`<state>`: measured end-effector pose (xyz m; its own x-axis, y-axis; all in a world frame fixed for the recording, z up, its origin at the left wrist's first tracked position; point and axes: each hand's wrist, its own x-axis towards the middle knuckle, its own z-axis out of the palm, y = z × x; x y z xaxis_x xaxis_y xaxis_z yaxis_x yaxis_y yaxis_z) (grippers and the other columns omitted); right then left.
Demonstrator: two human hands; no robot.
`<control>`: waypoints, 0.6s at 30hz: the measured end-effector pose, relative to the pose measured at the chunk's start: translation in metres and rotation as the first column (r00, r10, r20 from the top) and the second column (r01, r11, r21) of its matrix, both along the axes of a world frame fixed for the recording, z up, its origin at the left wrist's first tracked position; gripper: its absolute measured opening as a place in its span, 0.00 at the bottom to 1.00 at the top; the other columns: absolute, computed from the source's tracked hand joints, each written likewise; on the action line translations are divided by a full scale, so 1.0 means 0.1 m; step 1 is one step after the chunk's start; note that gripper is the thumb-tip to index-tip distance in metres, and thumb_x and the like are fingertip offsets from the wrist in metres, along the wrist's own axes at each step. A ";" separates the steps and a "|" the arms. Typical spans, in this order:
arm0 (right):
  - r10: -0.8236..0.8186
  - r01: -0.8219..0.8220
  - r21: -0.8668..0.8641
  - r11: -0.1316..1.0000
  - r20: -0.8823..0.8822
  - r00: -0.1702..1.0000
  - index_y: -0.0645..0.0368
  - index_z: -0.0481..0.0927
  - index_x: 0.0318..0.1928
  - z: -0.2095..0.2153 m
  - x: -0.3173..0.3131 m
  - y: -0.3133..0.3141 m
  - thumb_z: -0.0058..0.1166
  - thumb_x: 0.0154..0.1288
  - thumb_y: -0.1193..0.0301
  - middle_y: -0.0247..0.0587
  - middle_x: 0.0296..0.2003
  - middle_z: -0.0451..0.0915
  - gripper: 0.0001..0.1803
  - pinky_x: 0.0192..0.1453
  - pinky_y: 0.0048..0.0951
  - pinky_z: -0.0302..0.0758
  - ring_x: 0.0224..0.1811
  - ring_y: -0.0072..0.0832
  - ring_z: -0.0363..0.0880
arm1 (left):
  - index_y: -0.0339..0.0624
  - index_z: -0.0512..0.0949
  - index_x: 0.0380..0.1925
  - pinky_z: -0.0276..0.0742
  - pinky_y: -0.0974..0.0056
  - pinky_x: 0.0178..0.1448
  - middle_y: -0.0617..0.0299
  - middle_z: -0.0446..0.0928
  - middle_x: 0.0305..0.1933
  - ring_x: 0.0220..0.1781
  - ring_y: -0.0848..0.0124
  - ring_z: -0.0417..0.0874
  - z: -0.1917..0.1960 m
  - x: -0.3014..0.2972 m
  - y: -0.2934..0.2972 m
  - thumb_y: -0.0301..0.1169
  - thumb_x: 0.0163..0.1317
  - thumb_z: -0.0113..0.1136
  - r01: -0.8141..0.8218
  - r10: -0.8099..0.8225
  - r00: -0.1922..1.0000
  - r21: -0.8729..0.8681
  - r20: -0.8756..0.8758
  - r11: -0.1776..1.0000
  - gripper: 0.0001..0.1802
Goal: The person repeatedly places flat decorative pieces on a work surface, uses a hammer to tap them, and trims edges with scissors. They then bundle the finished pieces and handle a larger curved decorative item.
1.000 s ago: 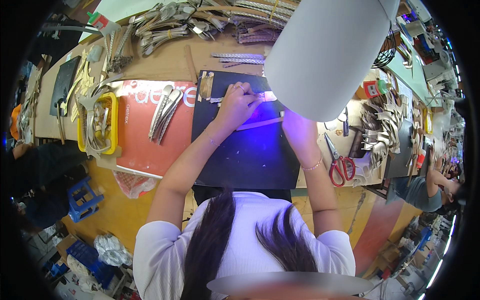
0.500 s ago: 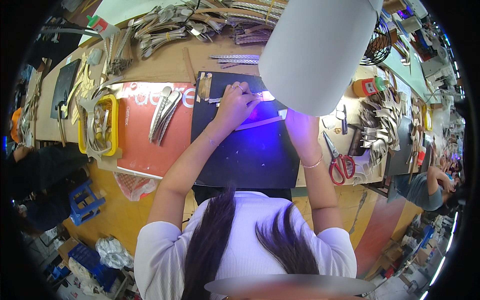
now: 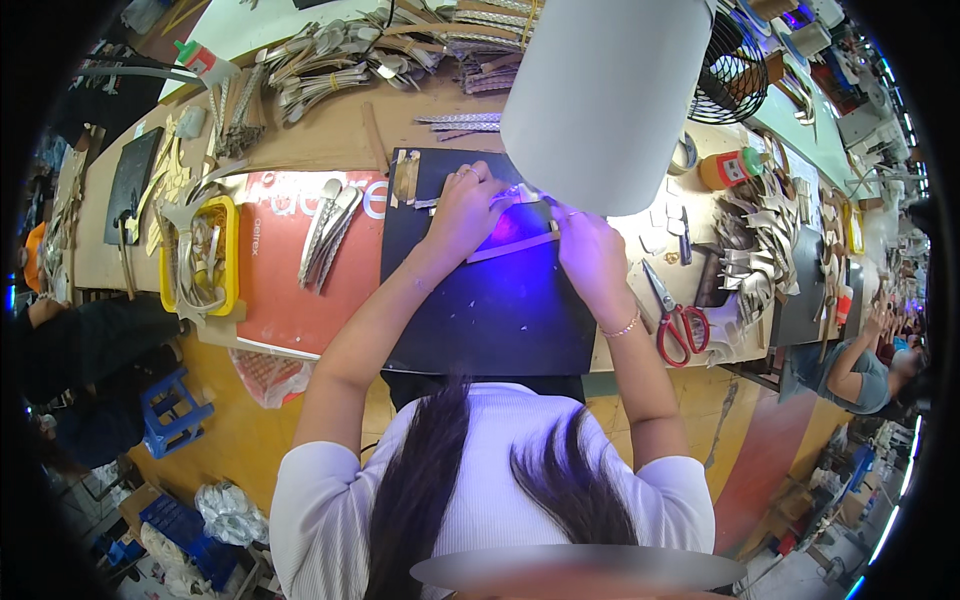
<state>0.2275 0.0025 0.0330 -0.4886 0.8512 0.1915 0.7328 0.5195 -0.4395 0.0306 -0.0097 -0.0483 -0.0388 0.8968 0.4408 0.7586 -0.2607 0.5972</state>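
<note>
Left hand (image 3: 463,213): fingers bent in, pinching the braided strip (image 3: 526,194) at the far side of the black mat (image 3: 480,325), under purple light. Right hand (image 3: 593,262) by the strip's right end; can't tell if its fingers grip. Pale flat strip (image 3: 510,248) lies nearer, on the mat. Red-handled scissors (image 3: 683,335) to the right.

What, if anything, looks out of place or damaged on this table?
Nothing stands out as damaged. Slightly untidy: pale strap pieces lie over the yellow basket's rim, not wholly inside, and a few pale specks dot the black board.
</note>
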 end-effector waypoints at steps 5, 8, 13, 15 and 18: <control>0.092 -0.086 0.036 0.996 -0.228 0.969 0.58 0.84 0.48 0.04 0.26 -0.33 0.64 0.60 0.71 0.44 0.36 0.85 0.15 0.34 0.34 0.78 0.31 0.38 0.82 | 0.43 0.81 0.32 0.71 0.51 0.48 0.54 0.75 0.37 0.46 0.52 0.76 0.00 -0.02 0.11 0.34 0.50 0.68 0.040 -0.035 0.998 -0.101 0.044 0.994 0.11; 0.266 -0.264 0.035 0.964 -0.147 0.953 0.56 0.84 0.45 -0.05 0.36 -0.68 0.70 0.50 0.71 0.37 0.36 0.85 0.19 0.40 0.33 0.75 0.33 0.32 0.82 | 0.42 0.79 0.30 0.74 0.50 0.47 0.51 0.78 0.30 0.39 0.52 0.80 0.16 -0.01 0.05 0.29 0.52 0.65 0.079 -0.078 0.994 -0.017 0.081 0.997 0.07; 0.360 -0.351 0.091 0.932 -0.110 0.927 0.54 0.84 0.42 -0.28 0.28 -0.90 0.68 0.50 0.71 0.33 0.41 0.83 0.16 0.51 0.38 0.69 0.44 0.33 0.78 | 0.36 0.82 0.39 0.78 0.63 0.46 0.53 0.83 0.36 0.38 0.63 0.84 0.55 -0.34 -0.21 0.30 0.59 0.64 0.000 0.107 0.953 -0.355 0.282 0.935 0.11; 0.366 -0.359 0.077 0.930 -0.130 0.921 0.53 0.84 0.41 -0.29 0.29 -0.86 0.68 0.51 0.71 0.34 0.44 0.80 0.14 0.55 0.40 0.66 0.48 0.36 0.75 | 0.38 0.83 0.41 0.77 0.67 0.45 0.58 0.84 0.36 0.37 0.72 0.83 0.65 -0.68 -0.44 0.33 0.62 0.64 -0.156 0.292 0.888 -0.365 0.355 0.918 0.12; 0.272 -0.259 0.091 0.961 -0.183 0.945 0.54 0.84 0.41 -0.25 0.34 -0.67 0.67 0.52 0.72 0.36 0.44 0.80 0.13 0.53 0.40 0.68 0.48 0.37 0.76 | 0.38 0.83 0.45 0.77 0.67 0.45 0.56 0.84 0.39 0.38 0.73 0.82 0.67 -1.23 -0.89 0.29 0.62 0.61 -0.429 0.498 0.830 -0.284 0.250 0.858 0.12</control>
